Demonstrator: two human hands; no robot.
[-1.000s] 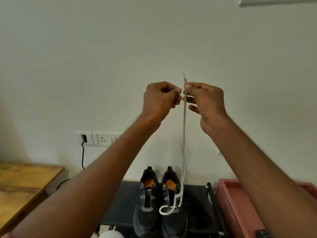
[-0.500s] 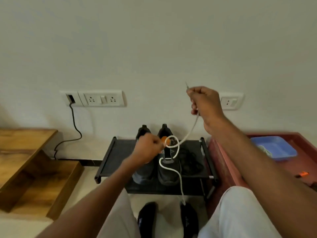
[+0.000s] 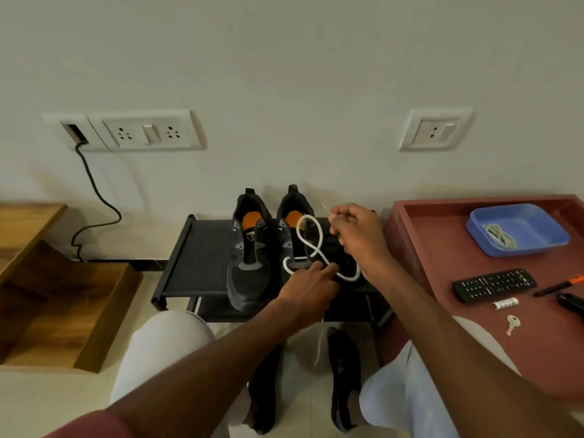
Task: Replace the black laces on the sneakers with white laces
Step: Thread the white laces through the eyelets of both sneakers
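Sneakers (image 3: 249,248) sit as a pair on the black rack (image 3: 189,254) against the wall, toes toward the seated person. To the right, the red tray table (image 3: 442,235) carries a blue tub (image 3: 543,229) with a pale coil of lace in it, likely the second white one, though it's too small to be sure. The white lace (image 3: 311,241) loops loosely over the right-hand shoe, one end dangling off the rack. The right hand (image 3: 357,235) pinches the lace's upper end, fingers curled; the left hand (image 3: 309,286) reaches flat-fingered toward the loop at the toe, holding nothing. With this much slack, I'd say the lace could twist or tangle as it is pulled, or the dangling end could slide out of its eyelet.
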